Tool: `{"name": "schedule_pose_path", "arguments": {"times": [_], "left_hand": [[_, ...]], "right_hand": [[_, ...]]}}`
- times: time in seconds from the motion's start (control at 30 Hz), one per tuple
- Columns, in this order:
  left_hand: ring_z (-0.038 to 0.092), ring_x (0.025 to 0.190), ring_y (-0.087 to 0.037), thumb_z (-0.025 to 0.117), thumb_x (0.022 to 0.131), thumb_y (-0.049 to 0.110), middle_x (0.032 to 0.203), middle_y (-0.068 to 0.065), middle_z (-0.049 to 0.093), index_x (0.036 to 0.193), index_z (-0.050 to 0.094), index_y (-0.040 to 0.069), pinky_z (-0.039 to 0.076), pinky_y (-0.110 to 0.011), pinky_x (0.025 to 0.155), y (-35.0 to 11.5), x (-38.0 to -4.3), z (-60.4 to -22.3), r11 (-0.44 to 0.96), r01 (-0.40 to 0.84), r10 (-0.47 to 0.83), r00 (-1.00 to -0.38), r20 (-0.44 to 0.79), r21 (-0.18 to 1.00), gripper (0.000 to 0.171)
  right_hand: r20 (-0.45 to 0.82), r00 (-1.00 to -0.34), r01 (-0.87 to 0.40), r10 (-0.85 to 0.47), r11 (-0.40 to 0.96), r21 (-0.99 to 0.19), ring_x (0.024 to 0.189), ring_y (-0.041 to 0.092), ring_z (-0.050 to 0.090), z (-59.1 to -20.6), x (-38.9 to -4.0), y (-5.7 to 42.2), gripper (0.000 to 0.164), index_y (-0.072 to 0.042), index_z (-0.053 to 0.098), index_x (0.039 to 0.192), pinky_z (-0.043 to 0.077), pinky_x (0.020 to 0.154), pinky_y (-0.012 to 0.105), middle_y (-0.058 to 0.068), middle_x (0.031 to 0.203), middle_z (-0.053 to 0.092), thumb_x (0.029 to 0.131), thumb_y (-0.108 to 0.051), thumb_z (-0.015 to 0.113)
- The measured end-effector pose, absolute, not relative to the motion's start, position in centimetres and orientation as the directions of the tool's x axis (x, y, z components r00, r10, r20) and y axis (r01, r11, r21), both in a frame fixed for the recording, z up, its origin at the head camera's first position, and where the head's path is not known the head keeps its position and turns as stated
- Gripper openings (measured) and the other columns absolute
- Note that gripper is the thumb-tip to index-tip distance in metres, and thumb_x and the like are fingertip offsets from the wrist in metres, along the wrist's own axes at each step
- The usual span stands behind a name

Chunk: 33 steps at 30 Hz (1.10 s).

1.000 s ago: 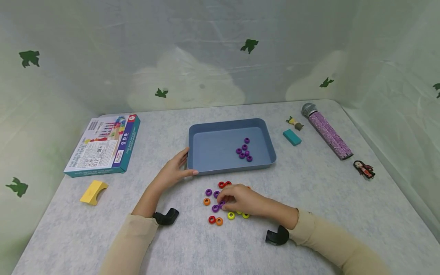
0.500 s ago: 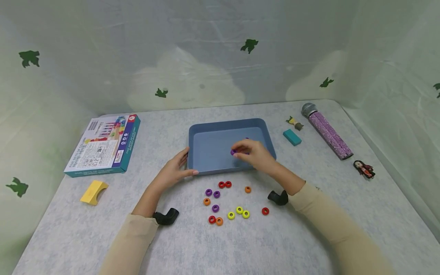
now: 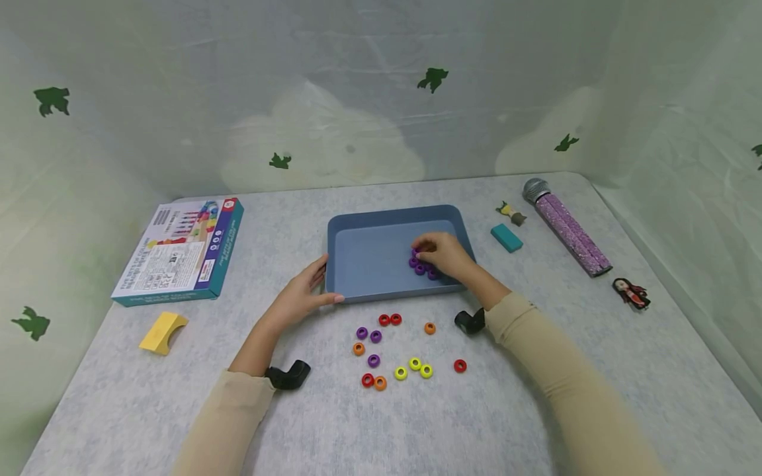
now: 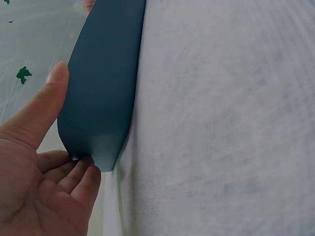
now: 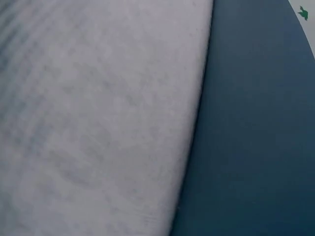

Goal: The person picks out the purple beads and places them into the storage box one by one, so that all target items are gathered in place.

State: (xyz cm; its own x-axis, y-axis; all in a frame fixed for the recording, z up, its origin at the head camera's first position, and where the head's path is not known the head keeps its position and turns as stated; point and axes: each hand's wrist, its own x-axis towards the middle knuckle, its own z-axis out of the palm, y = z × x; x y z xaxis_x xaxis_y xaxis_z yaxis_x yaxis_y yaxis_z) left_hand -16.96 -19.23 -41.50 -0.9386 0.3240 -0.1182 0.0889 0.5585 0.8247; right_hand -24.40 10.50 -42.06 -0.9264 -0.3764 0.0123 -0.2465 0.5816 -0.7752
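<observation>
At the near left corner of the blue tray (image 3: 369, 264), my left hand (image 3: 296, 301) grips it, thumb on the near rim and fingers bent against the outer side. The left wrist view shows this same hand (image 4: 54, 162) on the tray wall (image 4: 106, 78). My right hand (image 3: 443, 254) is inside the tray's right half, with a purple bead (image 3: 415, 252) pinched between thumb and fingertips. Several purple beads (image 3: 419, 270) lie under and beside it, partly covered by the hand. Only the tray's outer wall (image 5: 256, 128) and the table show in the right wrist view.
In front of the tray lie purple beads (image 3: 373, 360), yellow beads (image 3: 415, 363), orange beads (image 3: 430, 328) and red beads (image 3: 460, 365). A toy box (image 3: 178, 254) and yellow block (image 3: 163, 333) are left; a teal block (image 3: 506, 238), glittery microphone (image 3: 565, 225) and small doll (image 3: 631, 293) are right.
My right hand has taken a purple bead from the loose group, carried it up into the tray and moved slightly right toward the other purple beads. My left hand has stayed on the tray.
</observation>
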Motion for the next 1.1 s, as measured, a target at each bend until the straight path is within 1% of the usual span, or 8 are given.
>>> {"name": "schedule_pose_path", "arguments": {"times": [0.13,0.23,0.37,0.53,0.7,0.83,0.93,1.1], "left_hand": [[0.020,0.120,-0.017,0.064,0.063,0.046,0.136,-0.004,0.014,0.134,0.010,0.019,0.026,-0.032,0.095,-19.3,-16.9,-41.6,0.558,0.087,0.323,-0.939,-0.119,0.825,0.093],[0.020,0.120,-0.017,0.064,0.063,0.046,0.136,-0.004,0.013,0.134,0.009,0.019,0.026,-0.032,0.095,-19.3,-16.9,-41.7,0.554,0.085,0.322,-0.939,-0.120,0.828,0.093],[0.020,0.120,-0.017,0.064,0.063,0.045,0.136,-0.004,0.013,0.134,0.009,0.018,0.026,-0.032,0.095,-19.3,-16.9,-41.7,0.553,0.085,0.325,-0.938,-0.120,0.829,0.093],[0.020,0.120,-0.017,0.064,0.064,0.045,0.136,-0.004,0.014,0.134,0.009,0.018,0.026,-0.031,0.095,-19.2,-17.0,-41.7,0.557,0.090,0.327,-0.938,-0.119,0.825,0.093],[0.020,0.120,-0.018,0.064,0.065,0.042,0.136,-0.005,0.013,0.134,0.009,0.018,0.026,-0.032,0.095,-19.2,-17.1,-41.6,0.557,0.093,0.331,-0.936,-0.117,0.825,0.092],[0.019,0.121,-0.019,0.064,0.066,0.040,0.136,-0.006,0.012,0.134,0.008,0.018,0.025,-0.033,0.096,-19.2,-17.0,-41.5,0.559,0.091,0.334,-0.935,-0.123,0.824,0.091],[0.019,0.121,-0.020,0.064,0.066,0.041,0.136,-0.006,0.012,0.134,0.008,0.018,0.025,-0.033,0.096,-19.2,-17.0,-41.4,0.559,0.090,0.334,-0.934,-0.125,0.824,0.091],[0.018,0.121,-0.020,0.064,0.067,0.040,0.136,-0.006,0.012,0.134,0.008,0.016,0.024,-0.033,0.096,-19.0,-16.7,-41.0,0.555,0.088,0.334,-0.934,-0.124,0.827,0.091]], "right_hand": [[-0.006,-0.922,-0.250,-0.388,0.607,-0.754,0.083,0.015,0.052,-42.0,-24.4,10.4,0.020,-0.008,0.059,0.097,0.044,0.072,0.028,0.003,0.090,0.057,0.078,-0.011,0.057],[0.011,-0.921,-0.267,-0.390,0.609,-0.747,0.090,0.015,0.050,-41.4,-23.8,10.2,0.023,-0.008,0.057,0.101,0.043,0.076,0.029,0.003,0.097,0.055,0.078,-0.012,0.057],[0.126,-0.894,-0.372,-0.429,0.555,-0.744,0.096,0.016,0.047,-40.2,-22.1,9.6,0.028,-0.008,0.054,0.105,0.042,0.079,0.030,0.003,0.103,0.052,0.078,-0.015,0.057],[0.246,-0.814,-0.502,-0.527,0.421,-0.756,0.091,0.017,0.049,-38.4,-18.5,8.5,0.029,-0.009,0.054,0.104,0.043,0.077,0.031,0.002,0.100,0.053,0.076,-0.017,0.060],[0.219,-0.762,-0.492,-0.610,0.325,-0.808,0.087,0.017,0.050,-36.1,-14.1,7.4,0.029,-0.003,0.053,0.102,0.043,0.077,0.033,0.005,0.098,0.053,0.075,-0.007,0.060],[0.145,-0.752,-0.433,-0.643,0.315,-0.844,0.085,0.021,0.051,-35.7,-11.7,6.6,0.026,-0.003,0.053,0.100,0.043,0.076,0.035,0.006,0.096,0.053,0.075,-0.002,0.059],[0.092,-0.742,-0.392,-0.664,0.319,-0.863,0.086,0.025,0.051,-36.6,-11.1,6.2,0.026,-0.001,0.053,0.100,0.043,0.076,0.035,0.009,0.095,0.054,0.075,-0.001,0.058],[0.069,-0.720,-0.416,-0.690,0.350,-0.839,0.083,0.013,0.051,-40.7,-11.8,5.6,0.025,-0.005,0.056,0.100,0.045,0.072,0.022,0.003,0.094,0.055,0.075,-0.009,0.060]]}}
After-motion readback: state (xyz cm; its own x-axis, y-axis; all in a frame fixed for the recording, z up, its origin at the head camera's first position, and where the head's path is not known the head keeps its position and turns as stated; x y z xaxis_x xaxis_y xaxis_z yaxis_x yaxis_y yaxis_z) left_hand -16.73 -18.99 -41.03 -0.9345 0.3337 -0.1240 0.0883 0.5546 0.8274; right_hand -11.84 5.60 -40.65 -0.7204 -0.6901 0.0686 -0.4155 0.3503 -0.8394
